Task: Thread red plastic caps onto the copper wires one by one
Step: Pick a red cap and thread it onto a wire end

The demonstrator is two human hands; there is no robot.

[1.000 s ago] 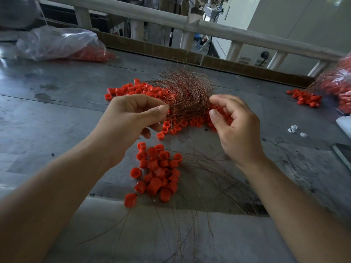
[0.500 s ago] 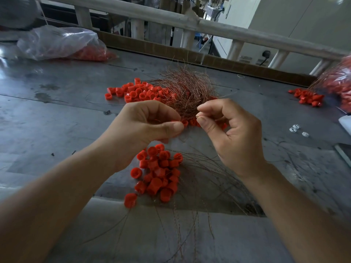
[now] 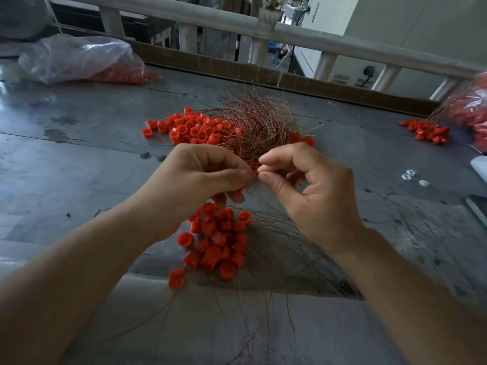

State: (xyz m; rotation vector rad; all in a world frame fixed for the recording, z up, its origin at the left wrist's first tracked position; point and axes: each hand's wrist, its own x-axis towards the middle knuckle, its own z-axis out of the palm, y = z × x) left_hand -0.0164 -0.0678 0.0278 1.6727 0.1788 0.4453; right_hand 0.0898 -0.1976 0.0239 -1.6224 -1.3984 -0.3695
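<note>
Over the grey metal worktable [image 3: 79, 159], near the tangled heap of thin copper wires [image 3: 259, 125], I log the left hand [image 3: 200, 180] pinching one small red plastic cap [image 3: 254, 168], the right hand [image 3: 313, 193] nipped fingertip-to-thumb against it, presumably feeding a strand I cannot see.

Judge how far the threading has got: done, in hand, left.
Done, seemingly: the near cap pile, wires trailing from it. In hand: the left hand pinches one cap against the right hand, fingertips pinched; any wire is too thin to see. Left: the far loose caps and wire tangle.
</note>
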